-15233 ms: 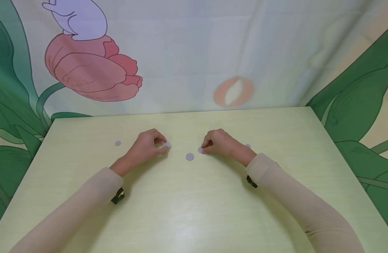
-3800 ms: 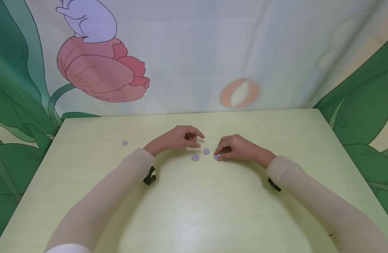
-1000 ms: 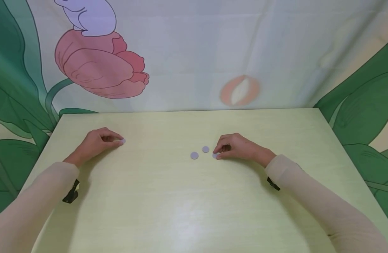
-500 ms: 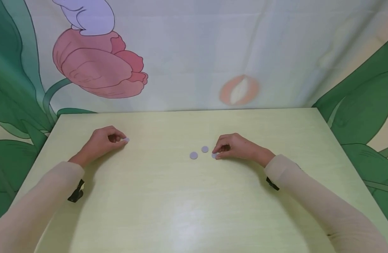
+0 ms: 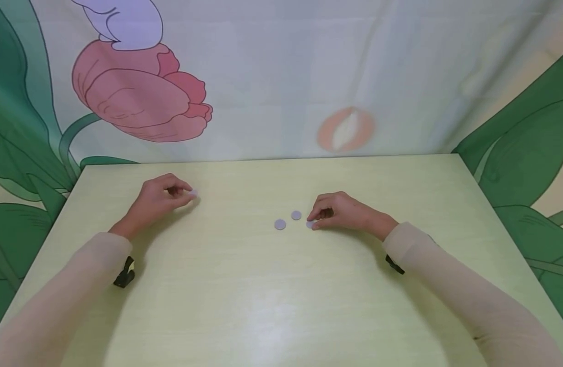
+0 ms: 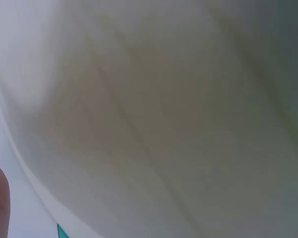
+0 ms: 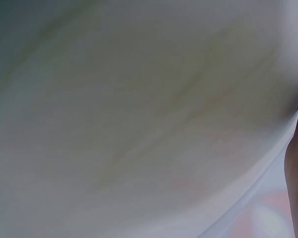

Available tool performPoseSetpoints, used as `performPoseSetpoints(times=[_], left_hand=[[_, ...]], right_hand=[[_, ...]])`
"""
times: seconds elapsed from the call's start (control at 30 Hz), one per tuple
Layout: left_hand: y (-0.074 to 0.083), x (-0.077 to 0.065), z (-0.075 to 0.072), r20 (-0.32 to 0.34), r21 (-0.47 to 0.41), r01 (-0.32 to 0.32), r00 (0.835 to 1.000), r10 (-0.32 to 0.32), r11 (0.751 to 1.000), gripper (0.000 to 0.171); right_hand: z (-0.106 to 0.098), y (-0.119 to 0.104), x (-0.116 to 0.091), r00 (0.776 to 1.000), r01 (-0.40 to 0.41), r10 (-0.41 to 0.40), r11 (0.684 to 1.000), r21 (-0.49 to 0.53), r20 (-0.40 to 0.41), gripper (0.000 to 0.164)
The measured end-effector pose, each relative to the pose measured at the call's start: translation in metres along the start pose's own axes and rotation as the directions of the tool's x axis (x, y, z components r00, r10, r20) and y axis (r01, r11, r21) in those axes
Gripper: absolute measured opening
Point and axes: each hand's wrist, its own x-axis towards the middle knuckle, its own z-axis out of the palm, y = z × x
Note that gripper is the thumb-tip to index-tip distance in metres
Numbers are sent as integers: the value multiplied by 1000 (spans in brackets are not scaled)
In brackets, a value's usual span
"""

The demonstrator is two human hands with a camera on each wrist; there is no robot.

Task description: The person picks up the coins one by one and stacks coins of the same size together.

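In the head view my left hand [image 5: 159,196] pinches a small pale purple disc [image 5: 193,192] between thumb and fingertips. A shadow lies below the fingers, and the disc seems slightly raised from the table. My right hand [image 5: 341,210] holds a similar disc [image 5: 310,224] at its left edge with thumb and fingertips, close to the tabletop and partly covered by the fingers. Just left of it, one flat disc [image 5: 296,215] lies on the table, with another disc [image 5: 279,224] beside it, nearer to me. Sleeve cloth fills most of both wrist views.
The pale yellow-green table [image 5: 272,295] extends around both hands. Along its far edge hangs a printed curtain [image 5: 263,76] with flowers and leaves. A black wrist strap piece [image 5: 124,273] shows under the left sleeve, another strap piece [image 5: 394,264] under the right.
Since 3.8 seconds ago, my left hand has gone to the far-left disc and pinched it. It now carries the disc upward and right. My right hand stays nearly still by its disc.
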Motion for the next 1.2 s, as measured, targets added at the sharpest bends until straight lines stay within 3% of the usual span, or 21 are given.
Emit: performPoseSetpoints(times=[0.17,0.3,0.4,0.57,0.97,1.2], left_hand=[[5,3,5,-26,-7,-61,998,61,998,21],[10,2,7,-55,8,-157,986,157,988,18],[12,3,10,-106,20,-257,960,258,966,16],[16,4,15,-169,49,-396,902,398,917,19],[34,0,26,-184,13,-517,840,510,856,21],[43,0,36,-175,-23,-557,819,546,830,25]], right_hand=[[-1,0,0,1000,-10,10,1000,-8,2,16],[-2,-3,0,1000,-18,18,1000,-5,5,16],[-2,-5,0,1000,-20,20,1000,-1,3,16],[-1,-3,0,1000,-12,12,1000,-2,3,16],[0,3,2,1000,-28,28,1000,5,7,16],[0,3,2,1000,-28,28,1000,-1,7,16]])
